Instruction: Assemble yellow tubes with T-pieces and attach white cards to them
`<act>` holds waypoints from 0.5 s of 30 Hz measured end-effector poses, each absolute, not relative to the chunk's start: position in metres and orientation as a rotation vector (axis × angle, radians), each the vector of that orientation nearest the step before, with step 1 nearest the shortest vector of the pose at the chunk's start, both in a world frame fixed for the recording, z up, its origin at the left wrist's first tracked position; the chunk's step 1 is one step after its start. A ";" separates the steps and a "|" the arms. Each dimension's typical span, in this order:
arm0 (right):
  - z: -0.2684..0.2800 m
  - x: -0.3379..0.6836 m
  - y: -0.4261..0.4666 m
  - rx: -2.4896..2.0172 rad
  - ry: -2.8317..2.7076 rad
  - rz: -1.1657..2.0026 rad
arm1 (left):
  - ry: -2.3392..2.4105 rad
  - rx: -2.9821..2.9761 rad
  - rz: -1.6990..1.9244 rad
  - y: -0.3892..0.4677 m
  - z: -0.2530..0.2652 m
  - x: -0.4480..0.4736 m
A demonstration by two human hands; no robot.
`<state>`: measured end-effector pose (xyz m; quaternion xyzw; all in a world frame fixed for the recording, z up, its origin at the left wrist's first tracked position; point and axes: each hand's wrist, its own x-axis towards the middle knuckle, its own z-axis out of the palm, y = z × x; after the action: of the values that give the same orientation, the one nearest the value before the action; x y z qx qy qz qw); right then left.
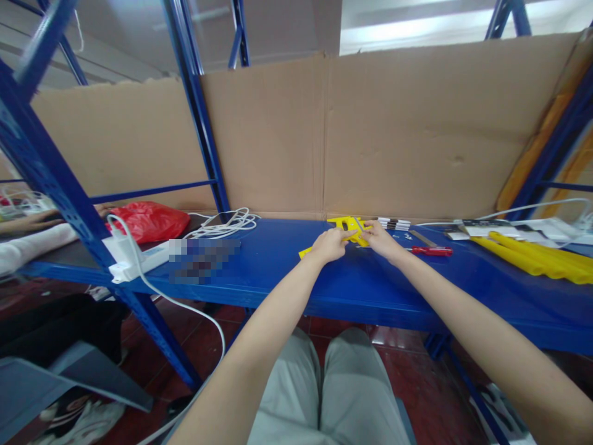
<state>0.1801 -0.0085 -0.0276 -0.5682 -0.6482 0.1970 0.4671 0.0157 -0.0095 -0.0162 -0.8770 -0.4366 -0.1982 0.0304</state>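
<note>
A yellow plastic piece (345,223) with cut-out openings lies at the back of the blue bench, with a narrow grey strip across it. My left hand (330,245) grips its near left side, index finger stretched over it. From the right, my right hand (378,238) pinches the same piece by the grey strip. Another bit of yellow (304,253) pokes out beside my left wrist. Just beyond my right wrist is a screwdriver (432,251) with a red handle, its shaft pointing left. A thin metal strip (423,238) lies behind it.
Small black-and-white items (393,224) are stacked by the cardboard wall (393,136). Yellow plastic wrap (532,256) lies at right. At left are a white power strip (152,256), coiled white cable (227,225) and a red bag (151,221). Another person's arm reaches in at far left.
</note>
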 end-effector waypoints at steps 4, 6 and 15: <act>-0.019 0.176 -0.023 -1.431 -1.460 0.752 | -1.304 -2.705 -0.610 -0.011 -0.017 0.016; -0.015 0.176 -0.028 -1.413 -1.462 0.773 | -1.304 -2.685 -0.583 -0.012 -0.017 0.016; -0.010 0.179 -0.030 -1.458 -1.307 0.853 | -1.114 -2.724 -0.448 -0.010 -0.021 0.015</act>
<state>0.1791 -0.0300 -0.0097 -0.5983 -0.5361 0.3498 0.4820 0.0149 -0.0099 -0.0207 -0.9120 -0.3728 -0.1499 0.0822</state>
